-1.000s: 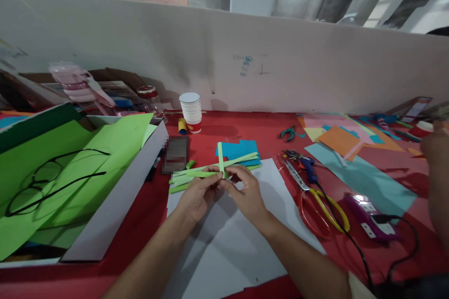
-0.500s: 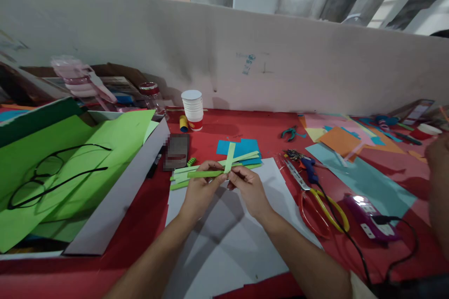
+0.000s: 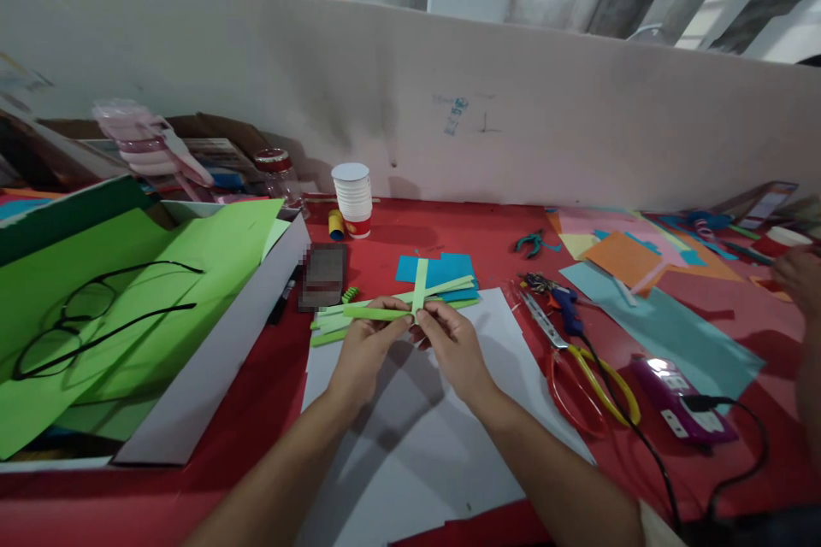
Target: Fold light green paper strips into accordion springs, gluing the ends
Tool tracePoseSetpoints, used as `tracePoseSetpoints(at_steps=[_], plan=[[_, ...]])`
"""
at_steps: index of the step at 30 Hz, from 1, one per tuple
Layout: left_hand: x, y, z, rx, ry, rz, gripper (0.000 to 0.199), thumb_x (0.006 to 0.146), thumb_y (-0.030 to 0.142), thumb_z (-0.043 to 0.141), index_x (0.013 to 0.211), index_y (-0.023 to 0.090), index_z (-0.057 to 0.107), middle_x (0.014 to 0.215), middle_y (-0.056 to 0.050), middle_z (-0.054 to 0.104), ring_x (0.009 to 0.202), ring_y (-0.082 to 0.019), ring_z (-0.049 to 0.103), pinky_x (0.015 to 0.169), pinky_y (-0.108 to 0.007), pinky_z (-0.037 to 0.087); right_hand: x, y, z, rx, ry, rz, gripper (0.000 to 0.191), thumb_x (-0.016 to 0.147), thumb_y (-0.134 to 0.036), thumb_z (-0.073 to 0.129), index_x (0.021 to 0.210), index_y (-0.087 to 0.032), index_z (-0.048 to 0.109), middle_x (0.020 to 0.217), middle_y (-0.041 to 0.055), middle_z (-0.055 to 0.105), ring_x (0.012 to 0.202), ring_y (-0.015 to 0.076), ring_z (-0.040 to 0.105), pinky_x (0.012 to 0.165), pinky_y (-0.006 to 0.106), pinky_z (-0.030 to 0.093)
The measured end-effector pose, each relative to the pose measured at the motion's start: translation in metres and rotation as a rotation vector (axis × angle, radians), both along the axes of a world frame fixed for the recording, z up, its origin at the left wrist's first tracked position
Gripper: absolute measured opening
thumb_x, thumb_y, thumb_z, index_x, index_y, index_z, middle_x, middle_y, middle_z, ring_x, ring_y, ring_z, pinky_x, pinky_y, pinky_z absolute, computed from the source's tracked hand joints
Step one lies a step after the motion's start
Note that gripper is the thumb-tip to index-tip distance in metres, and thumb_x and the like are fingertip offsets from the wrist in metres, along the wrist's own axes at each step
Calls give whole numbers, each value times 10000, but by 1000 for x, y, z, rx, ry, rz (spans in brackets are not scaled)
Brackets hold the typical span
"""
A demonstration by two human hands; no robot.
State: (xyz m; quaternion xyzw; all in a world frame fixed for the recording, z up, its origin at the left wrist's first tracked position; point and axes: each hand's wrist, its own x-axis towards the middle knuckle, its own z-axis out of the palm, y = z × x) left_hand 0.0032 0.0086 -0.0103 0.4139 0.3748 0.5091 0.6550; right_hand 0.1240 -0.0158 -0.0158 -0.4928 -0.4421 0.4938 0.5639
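Two light green paper strips meet at a corner between my fingertips, one standing upward and the other pointing left. My left hand pinches the left-pointing strip near the corner. My right hand pinches the strips at the same corner, its fingertips close to the left ones. Behind my hands lie several loose green strips and blue paper pieces. White paper sheets lie under my hands.
At left is a box with green paper and glasses. Paper cups and a phone stand or lie behind. Right: scissors, glue gun, purple device, coloured papers, another person's hand.
The held strips have shifted very slightly, the left-pointing one rising a little. At the right edge, the other person's hand has moved and shows its fingers near a cup.
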Motion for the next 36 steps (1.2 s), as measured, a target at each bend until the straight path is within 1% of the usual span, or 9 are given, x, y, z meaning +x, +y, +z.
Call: tracePoseSetpoints(at_steps=[5,8,11,13,15,17,23,31,36], plan=[[-3,4,0,24,37,-9,196,661,213,708,839,185,632,706,15,625,690,-132,567,661,-241,421,1,0,-2,24,-30,20,186,788,-371,591,872,-213,641,733,-9,622,634,129,595,580,243,480],[-3,4,1,-1,44,-26,258,663,224,711,902,179,626,757,-3,664,729,-147,591,690,-256,431,0,1,-2,25,15,11,148,758,-333,624,823,-204,657,709,-17,615,635,126,588,618,252,482],[-4,4,3,-16,32,-33,325,647,208,727,952,178,619,796,-11,683,756,-149,600,714,-262,435,1,2,0,-8,77,-4,121,732,-308,648,754,-190,663,669,-20,608,614,123,576,606,252,467],[-6,4,5,-13,-13,-71,355,636,189,734,975,179,630,788,-10,686,759,-149,603,724,-263,435,2,3,3,-23,143,-4,113,724,-297,654,736,-186,667,643,-21,610,600,115,563,592,243,448],[-8,5,6,-25,-56,-109,346,621,171,737,958,175,659,755,-10,685,725,-144,599,712,-260,433,4,3,5,-36,217,2,105,714,-289,659,730,-186,671,630,-20,620,582,105,550,581,236,431],[-8,5,5,-59,-64,-106,299,599,157,739,894,164,692,714,-17,683,674,-136,585,668,-249,424,5,3,7,-52,265,11,97,697,-280,671,722,-186,670,620,-20,627,565,100,542,574,234,419],[-4,6,-1,-170,-53,-71,138,577,175,744,707,147,710,686,-34,674,636,-126,559,611,-236,409,4,3,6,-61,253,13,96,690,-275,668,700,-179,664,611,-17,627,547,95,519,573,241,406],[-3,9,-9,-231,-67,-52,266,521,157,773,781,155,715,695,-14,653,587,-93,529,571,-212,389,4,3,6,-57,171,22,110,687,-279,663,710,-171,669,603,-13,612,549,103,521,558,239,399],[-2,7,-8,-238,-37,-3,271,516,240,810,744,154,693,612,5,623,527,-83,492,539,-213,383,1,1,3,-41,116,5,96,659,-249,670,724,-179,683,641,-12,603,577,113,513,559,241,402]])
